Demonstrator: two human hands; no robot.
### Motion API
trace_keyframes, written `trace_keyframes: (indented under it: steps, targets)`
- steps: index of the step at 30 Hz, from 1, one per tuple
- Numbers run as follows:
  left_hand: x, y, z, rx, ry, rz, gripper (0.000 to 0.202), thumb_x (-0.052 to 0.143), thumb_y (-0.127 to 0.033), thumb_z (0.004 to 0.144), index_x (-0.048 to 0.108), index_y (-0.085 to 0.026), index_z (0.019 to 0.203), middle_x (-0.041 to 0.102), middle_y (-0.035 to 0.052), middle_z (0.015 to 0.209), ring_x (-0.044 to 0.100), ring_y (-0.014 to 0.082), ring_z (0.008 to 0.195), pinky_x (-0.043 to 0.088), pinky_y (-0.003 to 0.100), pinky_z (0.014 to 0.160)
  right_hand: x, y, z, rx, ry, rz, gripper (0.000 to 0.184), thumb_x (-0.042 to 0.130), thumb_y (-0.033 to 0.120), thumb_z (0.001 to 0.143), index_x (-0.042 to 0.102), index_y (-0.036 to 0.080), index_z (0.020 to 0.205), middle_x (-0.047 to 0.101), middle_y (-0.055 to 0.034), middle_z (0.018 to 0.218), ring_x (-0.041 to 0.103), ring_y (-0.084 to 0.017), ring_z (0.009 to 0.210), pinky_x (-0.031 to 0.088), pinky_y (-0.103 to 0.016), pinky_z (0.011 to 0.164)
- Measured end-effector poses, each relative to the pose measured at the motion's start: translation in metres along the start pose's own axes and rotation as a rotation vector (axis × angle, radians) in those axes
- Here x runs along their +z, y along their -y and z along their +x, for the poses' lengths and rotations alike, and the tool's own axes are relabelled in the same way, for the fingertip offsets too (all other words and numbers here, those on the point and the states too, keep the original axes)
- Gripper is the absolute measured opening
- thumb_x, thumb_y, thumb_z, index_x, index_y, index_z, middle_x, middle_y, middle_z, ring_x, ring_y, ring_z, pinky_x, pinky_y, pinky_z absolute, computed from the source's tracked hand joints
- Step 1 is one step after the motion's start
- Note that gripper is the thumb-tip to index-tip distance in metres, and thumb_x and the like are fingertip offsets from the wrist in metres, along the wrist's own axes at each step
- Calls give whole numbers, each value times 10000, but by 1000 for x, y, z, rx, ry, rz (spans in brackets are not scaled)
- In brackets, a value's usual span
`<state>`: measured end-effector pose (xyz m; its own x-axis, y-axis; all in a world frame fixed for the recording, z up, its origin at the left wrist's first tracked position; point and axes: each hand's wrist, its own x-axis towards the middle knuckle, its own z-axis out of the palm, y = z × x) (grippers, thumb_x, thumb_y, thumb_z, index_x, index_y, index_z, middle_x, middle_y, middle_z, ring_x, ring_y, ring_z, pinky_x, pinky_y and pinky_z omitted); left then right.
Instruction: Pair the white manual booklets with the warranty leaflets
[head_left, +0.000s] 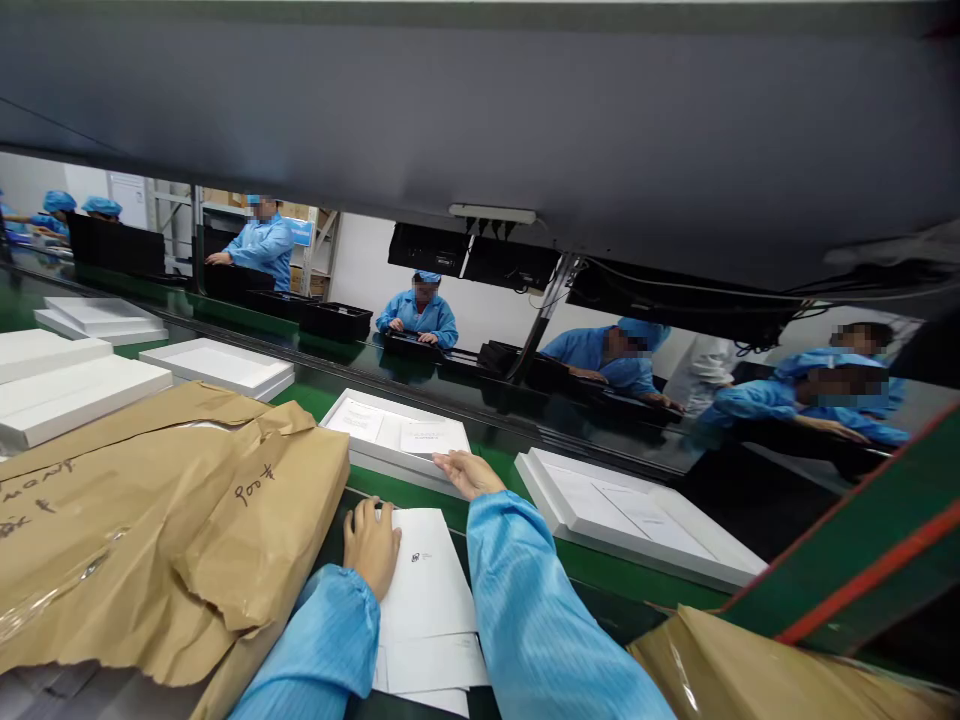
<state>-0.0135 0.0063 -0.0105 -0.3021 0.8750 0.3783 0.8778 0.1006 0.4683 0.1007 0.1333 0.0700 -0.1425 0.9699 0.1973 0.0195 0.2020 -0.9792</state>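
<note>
1. Landmark: the open white box (390,462), lying on the green belt (499,447); two printed cards sit in it, a left card (352,420) and a right card (435,437)
2. Paper stack (427,590): on the near side of the white box, apart from it; top sheet bears a small dark logo, smaller sheets show at the near end
3. Left hand (373,545): near side of the white box, palm down over the left edge of the paper stack, fingers slightly spread, no pinch visible
4. Right hand (469,473): at the near right corner of the white box, fingers extended and close together by the right card; cannot tell whether it pinches the card
5. Brown paper package (285,520) left of and nearer than the white box; second open box (555,510) to its right
6. Handling, judged: paper stack light, thin, flexible; sheets likely to slide or crease, so best held by a long edge, thumb on top; right card probably stiffer, best taken by its edges
</note>
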Motion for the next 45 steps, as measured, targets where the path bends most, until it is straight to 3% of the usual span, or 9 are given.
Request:
trace_keyframes:
  steps: [6, 12, 17, 20, 23, 28, 32, 36, 45]
  targets:
    - [-2, -2, 2, -35, -10, -61, 316, 356, -196, 724, 468, -186, 1019, 454, 90, 1071, 345, 210, 1037, 224, 368, 878, -11, 4, -9, 110, 26, -38, 147, 437, 216, 703, 434, 142, 829, 576, -66, 703, 597, -162, 679, 478, -289, 612]
    - [-5, 5, 10, -174, 13, -200, 392, 284, -75, 701, 410, -149, 1065, 453, 91, 1059, 395, 183, 981, 291, 306, 824, -30, 8, -70, 94, 40, -236, 265, 507, 253, 622, 501, 164, 871, 552, -27, 746, 550, -152, 686, 431, -302, 642]
    - [-8, 5, 7, -152, 38, -230, 400, 357, -85, 651, 430, -196, 1028, 453, 59, 1039, 389, 186, 976, 283, 313, 831, -34, -13, -144, -52, 122, -804, 547, 590, 272, 530, 437, 181, 1047, 553, -30, 745, 504, -214, 748, 379, -340, 670]
    - [-9, 6, 4, -140, 22, -250, 339, 391, -149, 670, 455, -219, 994, 452, 54, 1016, 390, 200, 972, 295, 332, 817, -33, -25, -165, -118, 65, -997, 417, 564, 260, 561, 469, 162, 955, 549, -74, 792, 489, -246, 781, 370, -337, 638]
    - [-12, 7, 4, -126, -31, -300, 271, 391, -162, 682, 490, -219, 928, 461, 45, 985, 413, 191, 943, 318, 318, 798, -37, -30, -165, -149, -15, -974, 119, 504, 253, 615, 455, 196, 707, 525, -30, 693, 494, -209, 686, 365, -309, 587]
    - [-22, -6, -1, 64, -165, -631, 208, 317, -165, 736, 496, -185, 839, 512, 42, 890, 478, 138, 855, 360, 248, 755, -52, -24, -157, -106, -102, -546, 96, 371, 306, 737, 351, 216, 713, 441, 68, 455, 475, -129, 451, 368, -246, 485]
    - [-27, -28, -14, 124, 280, -1005, 289, 382, -301, 737, 421, -190, 1000, 573, 39, 812, 542, 117, 627, 408, 235, 576, -54, -11, -164, -321, -298, -609, 119, 345, 281, 769, 403, 193, 823, 547, -19, 651, 528, -143, 579, 396, -253, 528]
    - [-21, -40, -25, -8, 766, -1366, 524, 422, -398, 707, 246, -230, 1171, 533, 90, 1004, 567, 168, 734, 445, 273, 555, -36, -7, -177, -599, -18, -946, 188, 316, 172, 779, 483, 196, 860, 537, -83, 946, 479, -185, 867, 396, -297, 693]
    - [-7, -32, -22, -320, 649, -1524, 438, 456, -216, 708, 342, -208, 1131, 479, 94, 1115, 532, 202, 878, 473, 293, 631, -31, 11, -186, -525, 355, -1091, 193, 435, 198, 739, 500, 214, 920, 522, -41, 988, 441, -178, 904, 387, -311, 767]
